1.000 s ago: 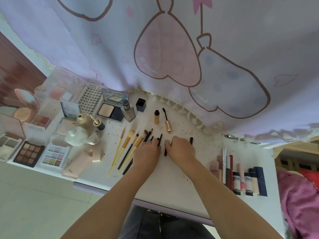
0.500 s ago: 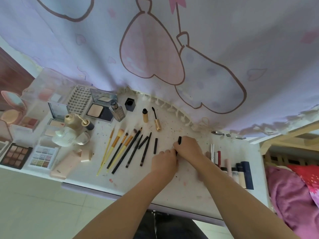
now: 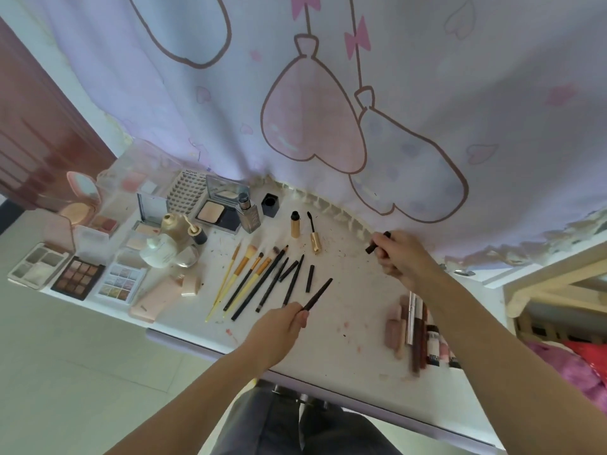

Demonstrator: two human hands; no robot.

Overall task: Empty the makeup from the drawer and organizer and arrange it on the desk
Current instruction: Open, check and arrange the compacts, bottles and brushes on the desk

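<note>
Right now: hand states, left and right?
Left hand: pinches a thin black pencil.
Right hand: grips a short black stick.

— Was it bright where I sat?

— Yes, soft daylight came through the curtain, so the tabletop was evenly lit and my hands threw hardly any shadow.

— Any glare?

— Only a pale sheen on the mirror at the far left.

— And sharpness?

— The brushes were fairly crisp, but the lipsticks under my right arm smeared with motion blur. The wide lens bowed the tabletop's edge and stretched my forearms near the bottom corners.
</note>
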